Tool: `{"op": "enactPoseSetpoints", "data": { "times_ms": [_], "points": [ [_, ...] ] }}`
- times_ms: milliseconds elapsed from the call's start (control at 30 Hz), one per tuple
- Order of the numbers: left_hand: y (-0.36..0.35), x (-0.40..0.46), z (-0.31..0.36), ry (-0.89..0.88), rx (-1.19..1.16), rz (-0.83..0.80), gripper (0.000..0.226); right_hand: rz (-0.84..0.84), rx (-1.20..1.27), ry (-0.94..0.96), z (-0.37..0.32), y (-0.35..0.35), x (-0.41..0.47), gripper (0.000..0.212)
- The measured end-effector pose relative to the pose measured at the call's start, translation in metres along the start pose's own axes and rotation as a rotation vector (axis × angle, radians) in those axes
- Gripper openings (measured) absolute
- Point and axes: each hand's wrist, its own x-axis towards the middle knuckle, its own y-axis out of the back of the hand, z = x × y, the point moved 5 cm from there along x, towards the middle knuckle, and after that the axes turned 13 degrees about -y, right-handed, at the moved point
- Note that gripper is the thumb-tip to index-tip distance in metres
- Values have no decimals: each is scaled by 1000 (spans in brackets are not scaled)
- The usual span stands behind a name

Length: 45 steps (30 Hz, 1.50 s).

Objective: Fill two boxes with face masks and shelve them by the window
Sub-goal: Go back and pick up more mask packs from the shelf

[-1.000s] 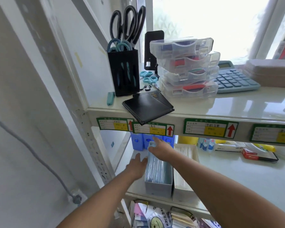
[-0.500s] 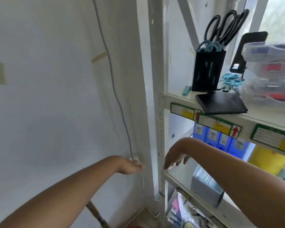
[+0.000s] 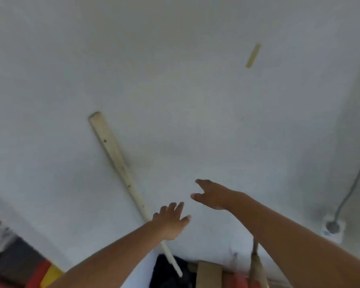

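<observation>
Neither the boxes, the face masks nor the shelf is in view; the camera faces a plain white wall. My left hand is raised in front of the wall, fingers spread and holding nothing. My right hand hangs a little higher and to the right, fingers loosely extended and empty. Both forearms reach in from the bottom edge.
A pale wooden stick leans on the white wall. A grey cable runs down to a wall socket at right. Cardboard, a dark item and red and yellow things lie along the floor.
The view has swung left, away from the shelf and the filled boxes, to the bare wall. Both hands have left the boxes and now hang free in front of the wall.
</observation>
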Motion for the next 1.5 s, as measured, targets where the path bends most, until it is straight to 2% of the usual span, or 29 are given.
{"op": "enactPoseSetpoints", "data": {
  "times_ms": [167, 233, 300, 400, 533, 600, 667, 733, 867, 1067, 1200, 1333, 1500],
  "points": [
    [-51, -116, -135, 237, -224, -312, 67, -331, -347, 339, -164, -98, -4, 66],
    [-66, -165, -186, 350, -263, -345, 67, -419, -466, 500, -221, -137, -26, 60],
    [-79, -216, -229, 477, -306, -327, 71, -484, -478, 632, -272, -168, -52, 55],
    [-90, -284, -285, 668, -370, -184, 67, -555, -355, 748, -337, -205, -83, 49],
    [-85, -359, -351, 1010, -395, 166, 60, -535, -209, 785, -408, -244, -95, 60],
    [-82, -389, -381, 1127, -440, 333, 60, -513, -188, 809, -444, -262, -93, 59],
    [-81, -413, -413, 1179, -435, 421, 59, -440, -189, 849, -482, -280, -86, 60],
    [-82, -430, -449, 1205, -450, 479, 59, -355, -201, 866, -524, -301, -77, 71],
    [-96, -460, -524, 1214, -476, 519, 62, -272, -348, 876, -610, -351, -58, 80],
    [-121, -516, -606, 1268, -607, 574, 63, -360, -323, 905, -720, -431, -56, 78],
    [-127, -555, -654, 1299, -665, 614, 59, -362, -294, 945, -784, -471, -54, 72],
    [-133, -586, -713, 1363, -721, 709, 55, -376, -248, 873, -842, -514, -42, 68],
    [-144, -615, -817, 1407, -702, 669, 56, -440, -239, 865, -939, -580, -24, 70]
  ]
}}
